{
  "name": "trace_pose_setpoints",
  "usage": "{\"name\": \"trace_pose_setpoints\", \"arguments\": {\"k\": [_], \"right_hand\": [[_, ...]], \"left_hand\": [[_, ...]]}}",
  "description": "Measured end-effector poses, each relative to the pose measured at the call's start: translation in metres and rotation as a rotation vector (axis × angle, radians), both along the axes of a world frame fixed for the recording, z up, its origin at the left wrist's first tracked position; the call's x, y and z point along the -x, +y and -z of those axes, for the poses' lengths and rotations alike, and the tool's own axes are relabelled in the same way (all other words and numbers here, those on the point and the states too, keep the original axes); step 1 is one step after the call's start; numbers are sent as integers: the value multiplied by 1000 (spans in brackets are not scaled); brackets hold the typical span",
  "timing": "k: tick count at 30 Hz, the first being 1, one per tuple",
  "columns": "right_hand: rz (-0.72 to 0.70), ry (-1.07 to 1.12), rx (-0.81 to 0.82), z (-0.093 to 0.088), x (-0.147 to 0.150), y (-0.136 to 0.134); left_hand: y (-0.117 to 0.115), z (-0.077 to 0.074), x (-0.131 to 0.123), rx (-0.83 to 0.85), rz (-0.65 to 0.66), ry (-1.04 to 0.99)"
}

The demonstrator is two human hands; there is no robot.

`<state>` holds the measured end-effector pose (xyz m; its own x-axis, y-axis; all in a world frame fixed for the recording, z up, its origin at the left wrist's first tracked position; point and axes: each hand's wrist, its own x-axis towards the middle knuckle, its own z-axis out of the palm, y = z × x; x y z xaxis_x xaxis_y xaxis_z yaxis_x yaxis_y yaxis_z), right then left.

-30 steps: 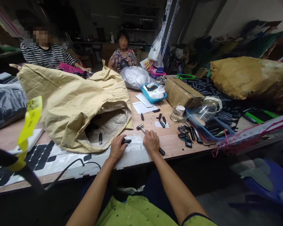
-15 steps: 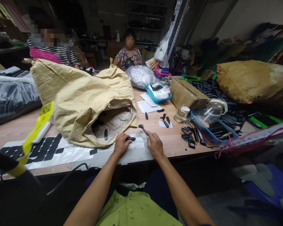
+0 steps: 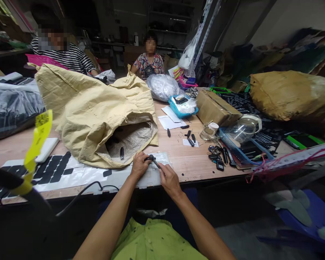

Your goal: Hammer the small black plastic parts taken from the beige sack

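Observation:
My left hand [image 3: 139,165] rests at the near table edge, fingers closed on a small black part [image 3: 147,158] lying on a clear plastic bag [image 3: 160,157]. My right hand [image 3: 169,181] grips the handle of a small hammer [image 3: 154,160], whose head is down on the black part. Just left of my hands, a large tan sack [image 3: 97,104] lies open, with another black part [image 3: 121,152] in its mouth.
Black key-fob parts [image 3: 215,157] and small pieces [image 3: 189,139] are scattered to the right, beside a glass jar [image 3: 209,131], a blue tray [image 3: 239,148] and a cardboard box [image 3: 215,106]. A black-and-white sheet [image 3: 56,173] lies left. Two people sit at the far side.
My right hand picked the hammer up off the table, raised it, then pulled back toward me and brought its head down on the black part held by my left hand.

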<state>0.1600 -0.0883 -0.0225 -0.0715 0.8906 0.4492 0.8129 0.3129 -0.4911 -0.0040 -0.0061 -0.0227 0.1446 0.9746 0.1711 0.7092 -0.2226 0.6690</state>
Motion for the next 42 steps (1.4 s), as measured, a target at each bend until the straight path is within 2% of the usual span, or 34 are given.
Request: {"name": "trace_pose_setpoints", "arguments": {"k": [6, 13, 21, 25, 29, 31, 33, 35, 37, 39, 42], "right_hand": [[21, 58, -22, -3, -6, 0], [77, 43, 8, 6, -17, 12], [321, -300, 42, 6, -43, 56], [379, -413, 14, 11, -40, 61], [410, -461, 11, 12, -33, 61], [415, -470, 18, 11, -31, 62], [416, -473, 25, 10, -30, 63], [418, -474, 33, 10, -30, 63], [423, -472, 45, 9, -29, 63], [425, -467, 60, 9, -28, 64], [425, -461, 79, 8, -27, 65]], "left_hand": [[0, 2, 1, -11, 3, -9], [0, 1, 1, -4, 11, -4], [-2, 5, 2, -66, -1, 15], [3, 9, 6, -89, 25, 18], [1, 5, 7, -128, 19, -13], [-16, 4, 8, -161, 49, -81], [-48, 9, 8, -205, 150, -166], [-89, 21, 10, -241, 336, -201], [-127, 38, 11, -177, 510, -172], [-152, 56, 13, 22, 525, -144], [-158, 81, 14, 366, 345, -65]]}}
